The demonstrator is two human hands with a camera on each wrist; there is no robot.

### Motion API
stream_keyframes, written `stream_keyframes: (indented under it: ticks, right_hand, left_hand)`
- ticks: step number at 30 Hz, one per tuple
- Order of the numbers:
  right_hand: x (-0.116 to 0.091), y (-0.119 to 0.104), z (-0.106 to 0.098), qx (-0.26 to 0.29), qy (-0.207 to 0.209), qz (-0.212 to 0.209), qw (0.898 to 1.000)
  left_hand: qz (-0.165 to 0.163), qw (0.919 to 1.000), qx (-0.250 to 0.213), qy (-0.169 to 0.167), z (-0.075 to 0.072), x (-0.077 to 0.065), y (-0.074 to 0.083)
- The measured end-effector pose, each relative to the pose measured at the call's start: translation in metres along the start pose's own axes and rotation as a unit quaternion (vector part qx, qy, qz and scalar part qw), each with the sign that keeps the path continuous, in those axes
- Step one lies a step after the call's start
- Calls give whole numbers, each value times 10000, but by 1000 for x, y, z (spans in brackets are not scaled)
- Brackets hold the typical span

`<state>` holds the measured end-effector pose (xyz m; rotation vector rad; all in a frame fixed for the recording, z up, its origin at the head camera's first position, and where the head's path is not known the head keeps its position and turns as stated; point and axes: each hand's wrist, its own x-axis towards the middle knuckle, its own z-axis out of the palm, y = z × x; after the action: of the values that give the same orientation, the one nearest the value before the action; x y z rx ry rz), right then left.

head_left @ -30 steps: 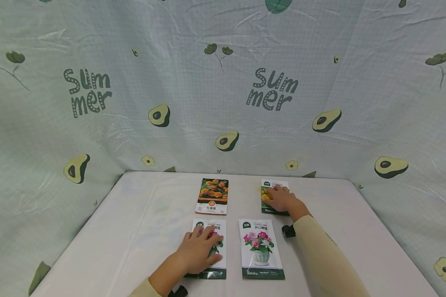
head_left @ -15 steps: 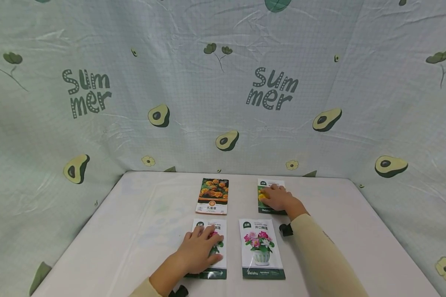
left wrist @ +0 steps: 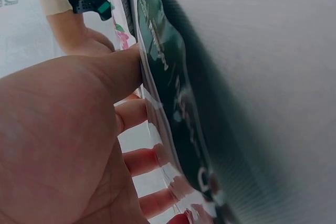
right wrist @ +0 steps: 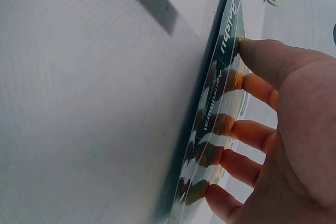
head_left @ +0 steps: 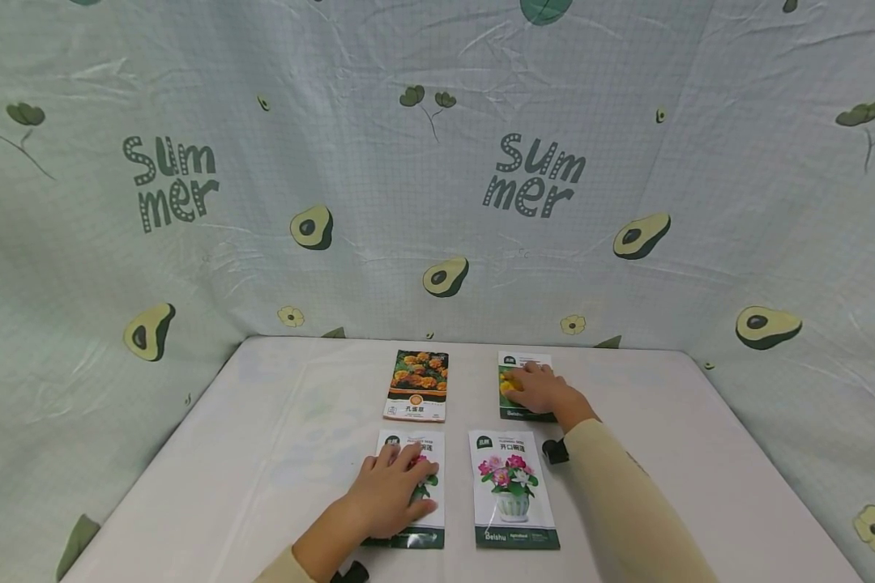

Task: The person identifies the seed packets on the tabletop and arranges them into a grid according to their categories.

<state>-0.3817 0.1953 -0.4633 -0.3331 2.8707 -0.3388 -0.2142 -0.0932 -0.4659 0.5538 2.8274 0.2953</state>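
Observation:
My left hand [head_left: 390,494] rests with spread fingers on a white and green flower seed packet [head_left: 423,538] at the front left. In the left wrist view, its fingertips touch the glossy face of that packet [left wrist: 176,103]. Farther back on the right, my right hand [head_left: 543,390] presses its fingertips on a seed packet with yellow flowers [head_left: 509,402]. The right wrist view has the thumb and fingers on the face of this packet [right wrist: 216,93], which lies on the table. Part of each packet is hidden under the hand.
An orange marigold seed packet [head_left: 417,387] lies at the back left of the pair. A pink-flowered seed packet [head_left: 514,490] lies in front, between the two arms. The white table [head_left: 277,453] ends at a printed curtain [head_left: 379,178] behind.
My right hand has slid the yellow-flowered seed packet a little to the left, towards the marigold packet. The left hand and the other packets stay in place.

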Motion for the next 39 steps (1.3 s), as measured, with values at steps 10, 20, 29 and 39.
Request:
stream_keyframes:
  ticks: [10, 20, 29, 39]
  right_hand:
    - [7, -4, 3, -78, -4, -38, 10000]
    - [8, -8, 1, -68, -156, -29, 9999]
    - [10, -13, 2, -103, -244, -73, 9996]
    - [14, -18, 5, -165, -217, -56, 9996]
  left_hand:
    - [14, 10000, -6, 51, 1, 0, -1]
    - [49, 10000, 11, 60, 2, 1, -2]
    - [-2, 10000, 30, 44, 4, 2, -2]
    - [-31, 10000, 17, 6, 5, 3, -3]
